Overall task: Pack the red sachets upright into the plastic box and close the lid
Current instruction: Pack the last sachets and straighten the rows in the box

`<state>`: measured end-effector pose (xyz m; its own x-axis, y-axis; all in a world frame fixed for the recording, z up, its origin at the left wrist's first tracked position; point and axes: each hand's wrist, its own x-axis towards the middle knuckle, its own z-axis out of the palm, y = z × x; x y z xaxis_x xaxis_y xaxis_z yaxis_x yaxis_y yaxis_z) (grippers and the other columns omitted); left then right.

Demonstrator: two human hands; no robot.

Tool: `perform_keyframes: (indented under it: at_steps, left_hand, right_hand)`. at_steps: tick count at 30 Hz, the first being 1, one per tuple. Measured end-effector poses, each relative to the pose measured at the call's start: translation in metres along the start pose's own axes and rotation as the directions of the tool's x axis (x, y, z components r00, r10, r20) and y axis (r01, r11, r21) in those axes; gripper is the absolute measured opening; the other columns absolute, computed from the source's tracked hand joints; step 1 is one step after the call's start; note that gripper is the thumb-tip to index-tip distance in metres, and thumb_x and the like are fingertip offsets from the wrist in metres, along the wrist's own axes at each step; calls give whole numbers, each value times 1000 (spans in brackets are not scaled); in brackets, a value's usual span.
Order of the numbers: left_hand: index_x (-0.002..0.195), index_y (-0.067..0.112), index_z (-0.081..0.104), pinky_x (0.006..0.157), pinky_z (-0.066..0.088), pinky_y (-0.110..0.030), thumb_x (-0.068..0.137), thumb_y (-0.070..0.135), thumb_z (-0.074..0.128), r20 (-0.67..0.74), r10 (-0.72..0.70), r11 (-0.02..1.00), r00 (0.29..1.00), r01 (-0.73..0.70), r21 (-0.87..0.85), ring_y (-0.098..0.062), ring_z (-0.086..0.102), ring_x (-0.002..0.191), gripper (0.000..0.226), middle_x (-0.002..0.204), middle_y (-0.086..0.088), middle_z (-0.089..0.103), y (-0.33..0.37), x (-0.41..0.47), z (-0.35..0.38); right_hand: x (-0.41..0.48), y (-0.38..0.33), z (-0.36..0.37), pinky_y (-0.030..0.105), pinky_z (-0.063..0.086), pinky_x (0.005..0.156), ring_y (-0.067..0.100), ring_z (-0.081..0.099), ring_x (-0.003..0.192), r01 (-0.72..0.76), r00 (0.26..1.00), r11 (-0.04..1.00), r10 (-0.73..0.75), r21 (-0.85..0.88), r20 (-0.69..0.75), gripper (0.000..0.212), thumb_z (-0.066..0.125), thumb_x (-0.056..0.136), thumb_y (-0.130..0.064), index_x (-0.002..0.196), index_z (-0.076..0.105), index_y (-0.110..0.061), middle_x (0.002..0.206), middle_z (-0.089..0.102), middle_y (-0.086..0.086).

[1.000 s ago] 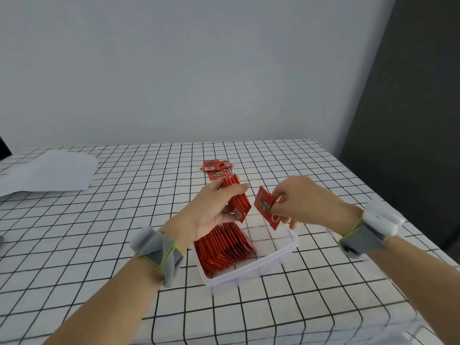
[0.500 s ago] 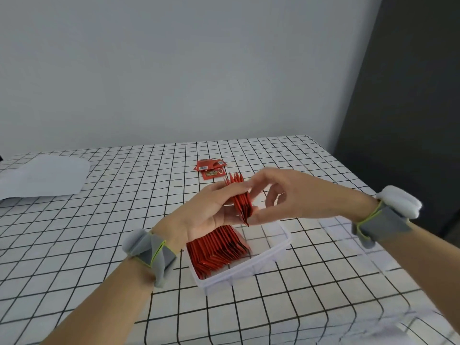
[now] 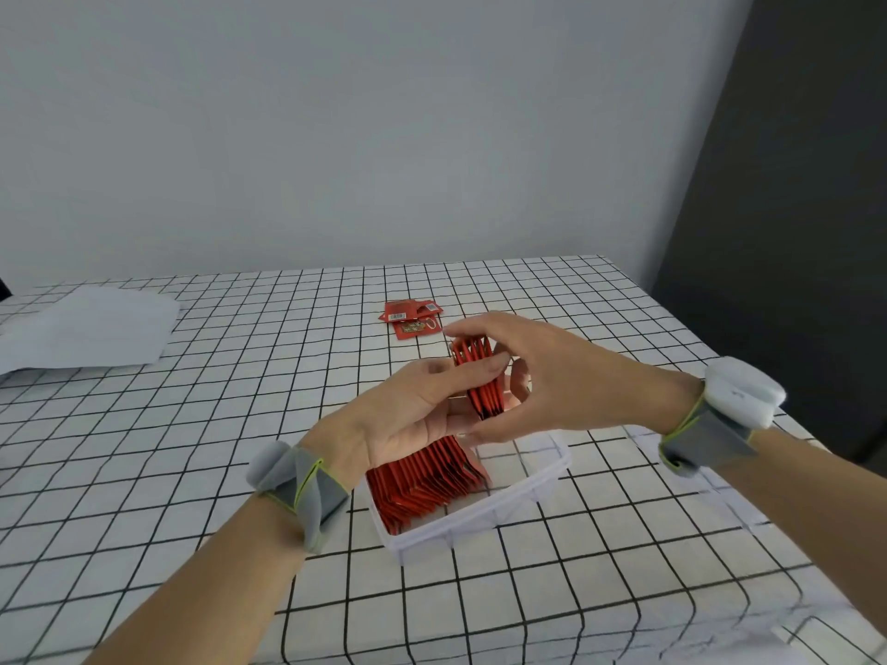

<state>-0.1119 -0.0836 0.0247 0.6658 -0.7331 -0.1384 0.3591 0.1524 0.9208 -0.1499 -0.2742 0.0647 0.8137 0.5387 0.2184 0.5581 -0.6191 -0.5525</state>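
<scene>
A small stack of red sachets [image 3: 482, 383] is pinched between both hands, held above the white plastic box [image 3: 485, 518]. My left hand [image 3: 408, 419] grips the stack from the left, fingers across its edge. On the stack's right side my right hand [image 3: 557, 376] holds it with thumb below and fingers over the top. Inside the box, a leaning row of red sachets [image 3: 427, 482] fills the left part; the right end is bare. A few loose sachets [image 3: 412, 319] lie flat on the cloth beyond my hands. No lid is visible.
The table wears a white cloth with a black grid [image 3: 192, 424]. A white sheet of paper [image 3: 86, 328] lies at the far left. The table's right edge drops off beside a dark wall [image 3: 792, 232].
My right hand brought its single sachet against the stack in my left hand. Both hands now hold the stack together above the box.
</scene>
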Motion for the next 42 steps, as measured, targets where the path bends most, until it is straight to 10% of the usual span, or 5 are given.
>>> perform_keyframes:
  at_steps: [11,16,26,32,42]
  left_hand:
    - [115,5,73,84,61,-25,93,28,74,-23,25,998,999,-24,50,-20,73,97,32,110,-12,76,0,3,-3]
    - [123,14,67,92,61,-33,85,48,77,-384,120,970,916,-25,244,-23,74,110,52,126,-14,71,7,-9,-29]
    - [138,30,52,88,45,-19,96,60,56,-333,213,407,918,227,885,-5,58,117,52,126,19,59,-30,-22,-56]
    - [129,34,56,83,47,-16,94,62,59,-296,230,388,927,192,902,3,63,106,45,119,25,65,-35,-22,-61]
    - [117,33,60,88,54,-36,80,86,49,-388,240,295,890,314,903,-10,63,101,66,110,17,64,-27,-2,-48]
  right_hand:
    - [4,7,-1,14,51,74,-6,60,99,13,1000,999,-12,-32,15,81,90,72,-43,139,44,-41,123,57,-24]
    - [-3,29,-11,28,58,86,2,65,103,-111,986,994,108,16,128,86,85,66,-58,140,44,-41,126,57,-29]
    - [17,47,33,-4,34,74,-31,41,93,-41,923,946,159,-320,351,89,82,75,-50,148,36,-27,123,40,-24]
    - [17,50,51,27,59,81,9,64,95,-88,943,970,154,-227,295,102,88,75,-39,152,22,-31,130,26,-16]
    - [11,49,59,38,63,75,11,69,89,-319,909,936,347,-151,230,86,97,63,-36,120,33,-27,112,58,-3]
